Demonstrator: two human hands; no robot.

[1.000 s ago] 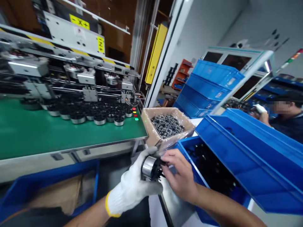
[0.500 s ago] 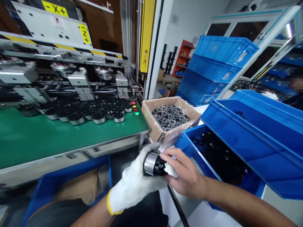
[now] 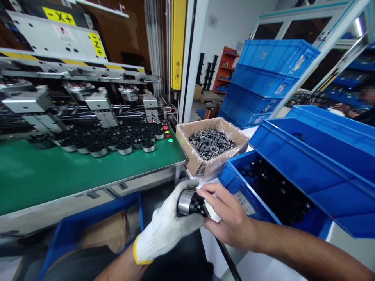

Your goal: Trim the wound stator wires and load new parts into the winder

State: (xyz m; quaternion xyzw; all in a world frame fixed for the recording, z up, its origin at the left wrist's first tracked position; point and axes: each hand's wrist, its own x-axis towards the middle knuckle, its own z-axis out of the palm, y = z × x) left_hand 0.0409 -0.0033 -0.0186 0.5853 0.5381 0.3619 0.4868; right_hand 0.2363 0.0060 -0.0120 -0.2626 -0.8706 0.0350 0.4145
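Note:
My left hand (image 3: 171,224), in a white knitted glove with a yellow cuff, wraps round a motor stator core (image 3: 185,202). The core is a silver metal ring with a black plastic end piece (image 3: 197,203) on its right side. Bare, my right hand (image 3: 227,216) has its fingertips closed on the edge of that black end piece. The core lies sideways between both hands, its black end turned right. My right fingers hide part of the black end.
Several similar stator cores (image 3: 124,145) stand on the green machine table (image 3: 140,168). A cardboard box (image 3: 199,166) holds many metal cores. Blue bins (image 3: 249,195) with black parts stand at the right, before stacked blue crates (image 3: 263,78). Far right, a co-worker's gloved hand (image 3: 336,112) shows.
The view has shifted slightly. Both hands keep their hold on the stator core, and the fingers have moved only a little at its black end.

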